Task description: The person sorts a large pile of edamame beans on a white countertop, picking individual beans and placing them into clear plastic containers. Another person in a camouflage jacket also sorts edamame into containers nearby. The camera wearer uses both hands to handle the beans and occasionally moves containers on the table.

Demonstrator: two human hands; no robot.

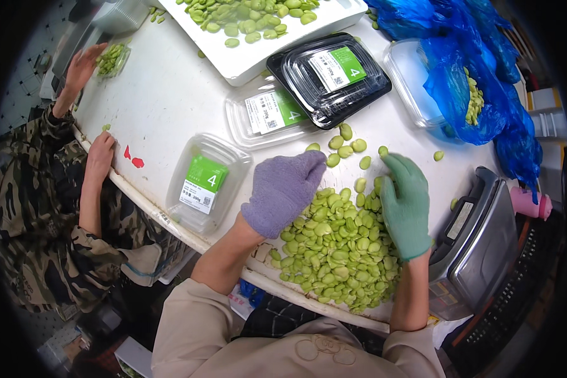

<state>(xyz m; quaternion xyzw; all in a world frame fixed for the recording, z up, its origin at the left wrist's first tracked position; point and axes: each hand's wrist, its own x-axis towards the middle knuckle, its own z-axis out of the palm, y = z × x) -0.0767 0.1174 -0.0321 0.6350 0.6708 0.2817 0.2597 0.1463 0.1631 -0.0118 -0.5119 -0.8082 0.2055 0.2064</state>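
Observation:
My left hand, in a purple knitted glove, rests palm down at the left edge of a heap of shelled green beans on the white table. My right hand, in a green glove, lies on the right side of the same heap, its fingers reaching toward a few loose beans. Whether either hand holds any beans is hidden under the gloves. A clear plastic punnet with a green label sits just left of my left hand.
Two more labelled punnets, one clear and one black, lie beyond the heap. A white tray of beans stands at the back, a blue bag at the right, a scale near right. Another person's hands work at the left.

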